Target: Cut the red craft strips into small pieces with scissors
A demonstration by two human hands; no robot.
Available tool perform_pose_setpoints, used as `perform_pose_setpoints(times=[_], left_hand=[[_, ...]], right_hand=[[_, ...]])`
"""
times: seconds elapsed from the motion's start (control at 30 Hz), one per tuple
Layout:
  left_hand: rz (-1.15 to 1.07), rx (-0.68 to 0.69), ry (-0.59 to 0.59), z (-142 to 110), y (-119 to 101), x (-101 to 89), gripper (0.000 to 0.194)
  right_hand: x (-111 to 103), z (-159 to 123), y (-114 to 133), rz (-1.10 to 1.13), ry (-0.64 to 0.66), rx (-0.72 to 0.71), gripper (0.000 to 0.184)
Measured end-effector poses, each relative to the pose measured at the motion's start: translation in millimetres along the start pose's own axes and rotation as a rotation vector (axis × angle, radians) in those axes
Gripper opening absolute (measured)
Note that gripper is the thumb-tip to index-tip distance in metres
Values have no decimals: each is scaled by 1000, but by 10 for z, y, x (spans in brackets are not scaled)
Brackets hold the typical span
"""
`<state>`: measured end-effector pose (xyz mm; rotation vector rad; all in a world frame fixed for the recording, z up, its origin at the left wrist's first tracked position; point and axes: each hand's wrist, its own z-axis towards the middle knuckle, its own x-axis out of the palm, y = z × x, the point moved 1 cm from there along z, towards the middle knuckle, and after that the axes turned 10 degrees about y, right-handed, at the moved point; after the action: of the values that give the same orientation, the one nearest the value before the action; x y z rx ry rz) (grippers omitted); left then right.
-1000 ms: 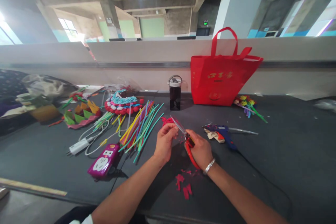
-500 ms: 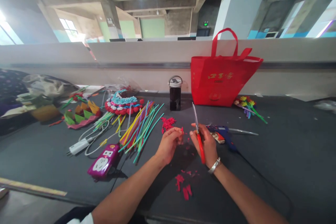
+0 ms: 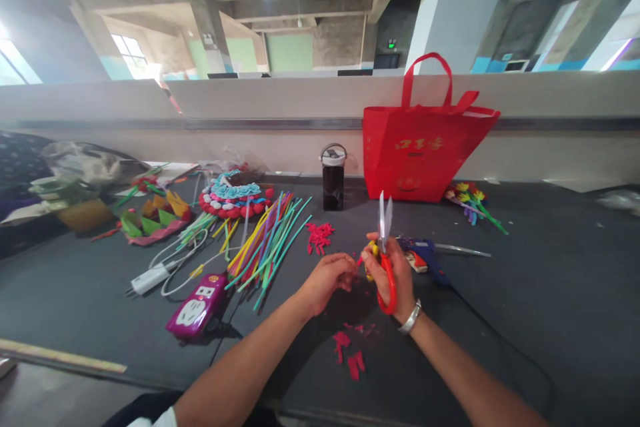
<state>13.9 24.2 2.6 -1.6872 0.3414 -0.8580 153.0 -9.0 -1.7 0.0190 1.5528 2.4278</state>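
My left hand is closed in a pinch, its fingertips at one end of a small red piece. The piece spans the narrow gap to my right hand, whose thumb is close to its other end. A pair of scissors with red handles is held in my right hand, blades pointing up and slightly apart. Something yellow shows by the right fingers, perhaps part of the handles. Beyond my left hand lies a small heap of red cut pieces. More red scraps lie nearer me on the dark table.
Coloured pipe-cleaner-like sticks and a purple power strip lie left. A black bottle and a red bag stand behind. A blue glue gun with a trailing cable lies right, near a small flower bunch.
The scissor blades have opened and turned more towards me. My left hand has moved slightly right and down, and the red piece is now between both hands.
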Motion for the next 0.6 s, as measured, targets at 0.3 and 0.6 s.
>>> perform_pose_setpoints(times=[0.3,0.6], left_hand=[[99,113,-109,13,-28,-10,17],[81,86,-53,2,-24,-7,9]], right_hand=[[-46,40,-76,70,43,67,33],[16,15,0,72,46,50,30]])
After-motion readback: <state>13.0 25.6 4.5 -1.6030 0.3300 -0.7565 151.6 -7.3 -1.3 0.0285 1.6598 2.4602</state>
